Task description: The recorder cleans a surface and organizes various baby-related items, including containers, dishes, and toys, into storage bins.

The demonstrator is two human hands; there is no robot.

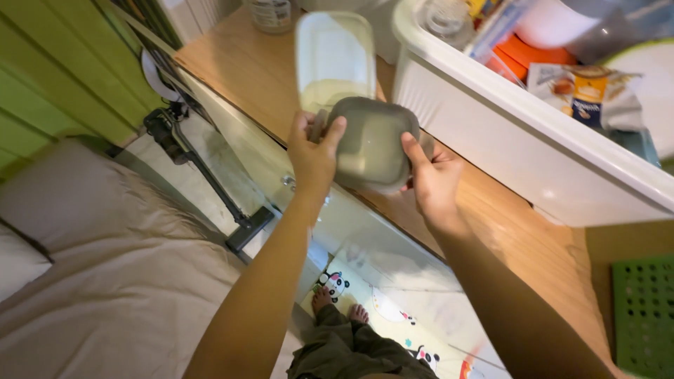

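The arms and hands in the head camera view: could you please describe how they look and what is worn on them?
Both forearms are bare as far as the view shows, with no sleeves in sight. The left hand and right hand wear no gloves, and no rings, watch or bracelet can be seen on the fingers or wrists. The fingernails look short and unpainted. No markings are visible on either arm.

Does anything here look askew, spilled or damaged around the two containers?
Nothing looks spilled or broken. Both hands, left hand and right hand, hold a grey rounded plastic container tilted above the wooden shelf. The clear rectangular plastic container behind it lies flat.
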